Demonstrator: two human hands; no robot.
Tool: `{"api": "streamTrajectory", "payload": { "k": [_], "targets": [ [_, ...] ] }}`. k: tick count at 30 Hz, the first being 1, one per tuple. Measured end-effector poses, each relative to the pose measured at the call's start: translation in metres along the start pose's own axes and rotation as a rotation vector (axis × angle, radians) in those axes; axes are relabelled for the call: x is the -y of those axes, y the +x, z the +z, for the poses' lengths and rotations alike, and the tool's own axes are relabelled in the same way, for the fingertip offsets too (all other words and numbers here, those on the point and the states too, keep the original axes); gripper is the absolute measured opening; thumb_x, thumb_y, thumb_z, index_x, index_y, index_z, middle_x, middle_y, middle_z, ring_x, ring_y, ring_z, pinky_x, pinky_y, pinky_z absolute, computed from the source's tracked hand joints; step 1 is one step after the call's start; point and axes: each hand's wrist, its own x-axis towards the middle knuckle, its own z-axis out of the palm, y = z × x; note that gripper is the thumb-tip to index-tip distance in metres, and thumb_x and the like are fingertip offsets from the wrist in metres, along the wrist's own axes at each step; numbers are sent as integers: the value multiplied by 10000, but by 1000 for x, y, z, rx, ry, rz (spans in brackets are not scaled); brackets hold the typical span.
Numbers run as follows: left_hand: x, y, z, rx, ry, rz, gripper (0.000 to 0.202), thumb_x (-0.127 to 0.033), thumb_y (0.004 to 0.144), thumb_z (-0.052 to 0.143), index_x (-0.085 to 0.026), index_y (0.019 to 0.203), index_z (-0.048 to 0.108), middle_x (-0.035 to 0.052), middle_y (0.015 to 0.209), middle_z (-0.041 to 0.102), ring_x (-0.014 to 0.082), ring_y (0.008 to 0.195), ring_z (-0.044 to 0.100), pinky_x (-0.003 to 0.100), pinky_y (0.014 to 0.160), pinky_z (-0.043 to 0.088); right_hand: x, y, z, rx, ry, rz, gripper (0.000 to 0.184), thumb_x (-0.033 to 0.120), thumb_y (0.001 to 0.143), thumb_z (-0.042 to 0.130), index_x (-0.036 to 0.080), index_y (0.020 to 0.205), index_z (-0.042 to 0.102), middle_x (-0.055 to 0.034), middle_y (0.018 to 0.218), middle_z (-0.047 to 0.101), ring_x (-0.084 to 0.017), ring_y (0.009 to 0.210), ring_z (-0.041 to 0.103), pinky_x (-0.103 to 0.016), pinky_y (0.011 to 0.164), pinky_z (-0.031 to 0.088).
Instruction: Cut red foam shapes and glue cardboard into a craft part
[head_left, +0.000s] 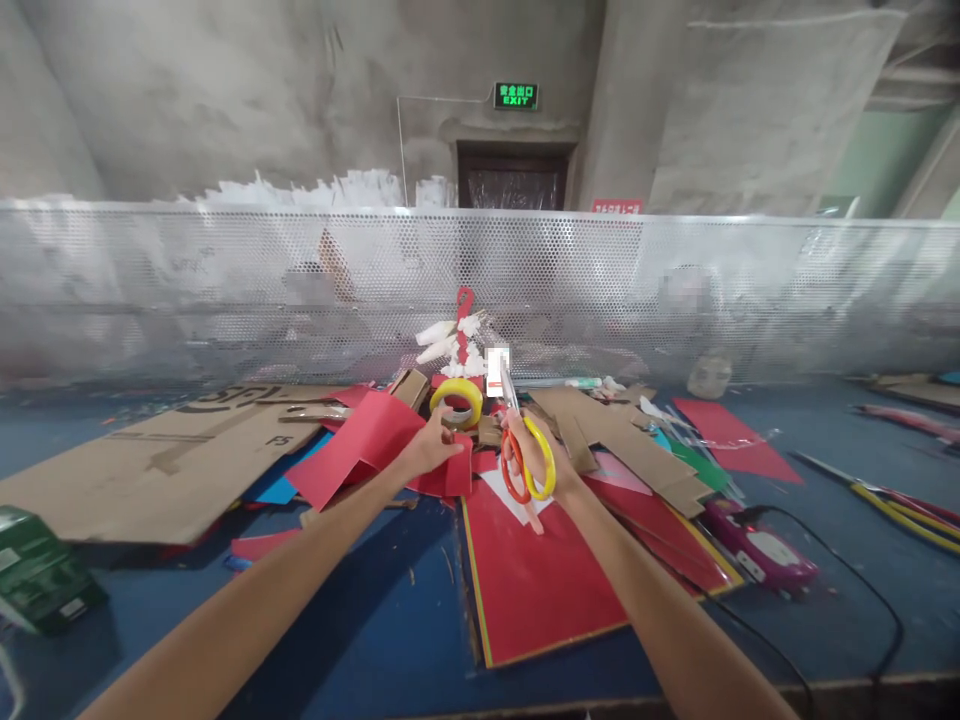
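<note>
My right hand (536, 462) grips scissors (540, 460) with one yellow and one red handle loop; the blades point up and away from me. Around the lower left edge of a yellow tape roll (468, 393), my left hand (429, 447) has its fingers curled, one of them overlapping the roll's hole. The roll is tilted with its ring facing me. Beside the left hand lies folded red paper (360, 445). Under the right hand are a white paper piece (510, 497) and a large red sheet (544, 580) with a yellow edge.
Cardboard (172, 450) covers the left side, with a green box (45, 570) nearer me. More cardboard strips (622, 440), a purple power strip (761, 550) with a black cable and large shears (892, 500) lie right. White flowers (457, 340) stand before a perforated metal screen (300, 300).
</note>
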Motion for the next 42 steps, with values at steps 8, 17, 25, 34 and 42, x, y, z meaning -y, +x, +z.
{"api": "streamTrajectory", "payload": {
  "k": [8, 17, 25, 34, 42],
  "targets": [
    [-27, -37, -19, 171, -551, 143, 702, -321, 709, 846, -194, 1325, 535, 51, 910, 695, 183, 784, 632, 312, 778, 490, 12, -4, 3, -1, 56, 45, 529, 641, 746, 731, 203, 941, 508, 30, 670, 643, -85, 419, 516, -184, 372, 386],
    [-42, -56, -10, 152, -117, 356, 165, -316, 916, 646, -203, 952, 531, -13, 832, 597, 138, 733, 565, 269, 700, 478, -1, -3, 8, 68, 210, 45, 469, 347, 667, 862, 230, 992, 545, 59, 669, 623, -131, 534, 612, -204, 438, 427],
    [-39, -60, -21, -295, 524, 1004, 159, -91, 974, 515, -207, 1018, 614, 60, 1001, 679, 187, 935, 592, 354, 875, 465, -9, 0, 14, 103, 576, 40, 404, 384, 739, 849, 236, 1003, 582, 20, 798, 720, -169, 670, 729, -254, 636, 552],
    [-38, -60, -41, -315, 506, 1146, 204, -109, 972, 538, -243, 1025, 681, 33, 996, 717, 168, 887, 632, 339, 812, 472, -4, -4, 13, 66, 446, -65, 409, 252, 745, 800, 251, 1058, 535, 0, 861, 748, -193, 851, 723, -344, 846, 562],
    [-39, -52, -25, 171, -367, 95, 379, -573, 934, 575, -220, 1072, 582, 31, 879, 684, 171, 660, 684, 323, 660, 564, 6, -4, 4, 84, 113, -230, 390, 241, 753, 751, 259, 1043, 491, -9, 880, 750, -153, 698, 644, -294, 683, 512]
  ]
}}
